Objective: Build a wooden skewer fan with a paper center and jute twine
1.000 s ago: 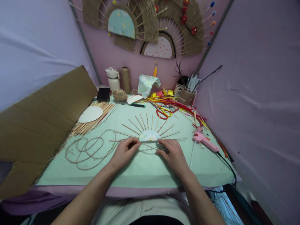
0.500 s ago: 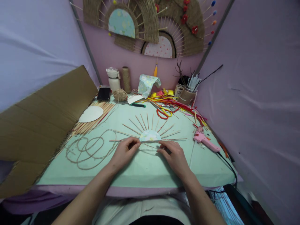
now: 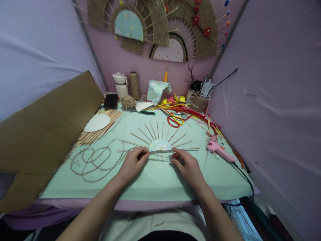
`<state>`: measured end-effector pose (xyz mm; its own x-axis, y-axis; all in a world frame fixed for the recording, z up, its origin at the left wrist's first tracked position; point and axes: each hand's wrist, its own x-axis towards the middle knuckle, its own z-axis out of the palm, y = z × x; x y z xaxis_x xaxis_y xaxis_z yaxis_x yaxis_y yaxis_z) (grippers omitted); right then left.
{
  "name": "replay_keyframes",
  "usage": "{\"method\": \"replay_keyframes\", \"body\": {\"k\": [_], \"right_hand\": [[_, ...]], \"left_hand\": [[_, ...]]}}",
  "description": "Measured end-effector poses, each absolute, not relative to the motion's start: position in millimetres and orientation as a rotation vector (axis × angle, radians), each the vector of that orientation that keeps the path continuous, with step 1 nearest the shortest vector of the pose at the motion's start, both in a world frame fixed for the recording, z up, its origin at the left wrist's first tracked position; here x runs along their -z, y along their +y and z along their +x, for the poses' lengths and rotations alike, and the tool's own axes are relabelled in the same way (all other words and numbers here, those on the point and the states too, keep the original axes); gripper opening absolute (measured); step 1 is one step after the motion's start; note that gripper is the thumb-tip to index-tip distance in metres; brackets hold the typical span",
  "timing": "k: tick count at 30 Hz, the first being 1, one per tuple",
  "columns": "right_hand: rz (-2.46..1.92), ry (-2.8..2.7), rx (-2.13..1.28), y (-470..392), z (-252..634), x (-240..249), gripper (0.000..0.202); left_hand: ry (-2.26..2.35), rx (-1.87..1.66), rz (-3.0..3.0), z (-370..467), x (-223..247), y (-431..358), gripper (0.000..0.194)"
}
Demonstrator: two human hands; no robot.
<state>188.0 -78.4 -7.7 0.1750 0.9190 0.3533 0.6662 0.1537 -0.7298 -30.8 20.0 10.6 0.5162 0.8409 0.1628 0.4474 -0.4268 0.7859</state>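
Observation:
A half-disc covered in pale blue floral fabric lies on the table, thin wooden sticks fanning from its curved edge. At its left corner my left hand pinches the edge between thumb and fingertips. My right hand is at the right corner, fingers curled, with jute twine at the fingertips; the exact grip is partly hidden. The twine runs just below the straight edge between both hands. More of the twine lies in loose loops left of my left hand.
A pink glue gun with a black cord lies right. Scissors, pliers and coloured pipe cleaners lie behind. Bundled sticks with a white oval sit left, beside a cardboard sheet. A twine ball stands behind.
My right hand has shifted slightly right and its fingertips have moved off the straight edge toward the right corner. The twine below the edge has shifted a little. My left hand stays put.

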Motion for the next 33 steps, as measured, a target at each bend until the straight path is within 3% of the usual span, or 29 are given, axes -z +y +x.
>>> {"method": "replay_keyframes", "body": {"k": [13, 24, 33], "right_hand": [[-1.493, -1.573, -0.206, -77.7, 187.0, 6.3, 0.017], [-1.444, -1.049, -0.743, -77.7, 182.8, -3.1, 0.020], [-1.563, -1.226, -0.500, -71.5, 180.6, 5.8, 0.022]], "left_hand": [[1.026, -0.676, 2.000, -31.3, -10.8, 21.6, 0.016], [1.052, -0.679, 1.995, -30.6, -14.9, 20.6, 0.016], [1.057, -0.672, 2.005, -30.9, -14.8, 20.9, 0.016]]}}
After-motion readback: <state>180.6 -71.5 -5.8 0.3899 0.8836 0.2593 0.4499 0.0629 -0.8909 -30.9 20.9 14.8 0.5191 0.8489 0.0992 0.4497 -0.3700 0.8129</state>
